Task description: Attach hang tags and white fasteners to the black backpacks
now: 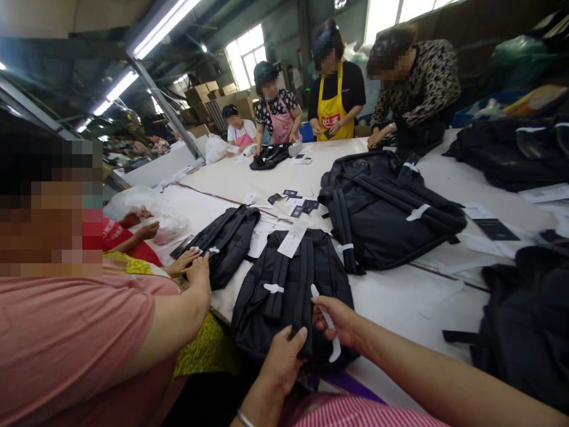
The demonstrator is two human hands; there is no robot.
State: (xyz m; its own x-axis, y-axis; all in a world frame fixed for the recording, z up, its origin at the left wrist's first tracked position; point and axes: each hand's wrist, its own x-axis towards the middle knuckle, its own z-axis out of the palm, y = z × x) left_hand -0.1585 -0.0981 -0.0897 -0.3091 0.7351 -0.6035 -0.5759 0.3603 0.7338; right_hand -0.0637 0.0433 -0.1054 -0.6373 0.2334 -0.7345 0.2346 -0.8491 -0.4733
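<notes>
A black backpack [251, 317] lies in front of me, its shoulder straps facing up. My right hand [335, 320] pinches a white strip with a toothed edge [329, 323] over the right strap. Beside it, my left hand [282, 359] is closed at the lower part of that strap [306, 267], thumb on top; its other fingers are partly hidden. Around the left strap [278, 276] sits a similar white band [273, 288]. A white paper tag [292, 238] rests across the top of the backpack.
At my left, a co-worker in a pink shirt [80, 332] handles another black backpack [231, 243]. A larger backpack [391, 207] lies ahead right, another [528, 320] at far right. Black and white tags [304, 206] are scattered on the table [391, 314]. Several people work across it.
</notes>
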